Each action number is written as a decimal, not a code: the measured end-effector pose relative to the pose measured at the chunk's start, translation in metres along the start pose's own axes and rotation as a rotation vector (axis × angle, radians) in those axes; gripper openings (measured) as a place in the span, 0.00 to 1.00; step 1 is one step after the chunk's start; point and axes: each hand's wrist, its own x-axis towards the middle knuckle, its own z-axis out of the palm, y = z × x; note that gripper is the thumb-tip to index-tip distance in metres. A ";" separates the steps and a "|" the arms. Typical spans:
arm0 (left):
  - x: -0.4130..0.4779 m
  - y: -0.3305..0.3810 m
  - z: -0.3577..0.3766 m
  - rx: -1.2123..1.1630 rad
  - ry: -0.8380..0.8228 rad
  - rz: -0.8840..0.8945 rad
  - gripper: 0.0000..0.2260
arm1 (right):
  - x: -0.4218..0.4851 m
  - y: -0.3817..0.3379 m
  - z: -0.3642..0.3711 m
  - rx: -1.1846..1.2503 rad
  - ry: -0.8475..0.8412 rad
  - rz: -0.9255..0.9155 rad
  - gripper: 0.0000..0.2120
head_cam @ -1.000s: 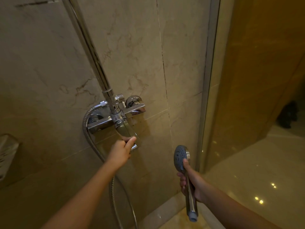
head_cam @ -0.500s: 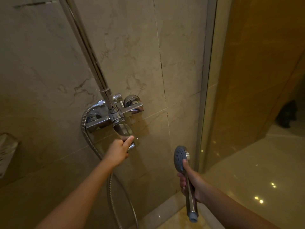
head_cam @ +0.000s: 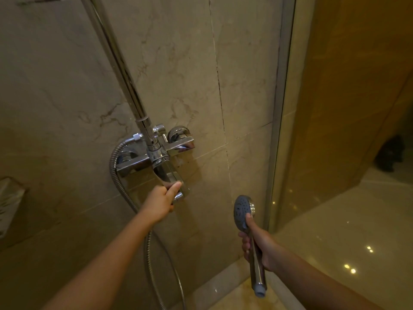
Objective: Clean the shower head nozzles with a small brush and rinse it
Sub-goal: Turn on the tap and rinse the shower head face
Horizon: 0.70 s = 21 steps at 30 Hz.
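My right hand (head_cam: 257,242) grips the chrome handle of the hand-held shower head (head_cam: 242,209), held upright with its grey nozzle face turned left toward the wall. The handle's lower end has no hose on it. My left hand (head_cam: 162,201) is closed around the chrome lever (head_cam: 171,175) of the wall mixer (head_cam: 154,158), thumb on top. No water is visible. No brush is in view.
A chrome riser pipe (head_cam: 118,63) climbs from the mixer. A metal hose (head_cam: 116,175) loops from the mixer's left side down past my left forearm. A glass partition edge (head_cam: 279,108) stands right of the tiled wall. A soap holder (head_cam: 9,202) sits far left.
My left hand stays on the mixer lever and has shifted slightly up with it. The shower head in my right hand has barely moved.
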 end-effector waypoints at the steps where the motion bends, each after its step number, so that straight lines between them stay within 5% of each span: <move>1: 0.000 0.000 0.000 -0.001 -0.002 0.000 0.16 | 0.000 0.000 0.000 -0.003 0.002 -0.001 0.26; 21: 0.009 -0.008 0.007 -0.046 0.089 -0.002 0.13 | 0.010 0.001 -0.006 0.014 -0.018 0.038 0.27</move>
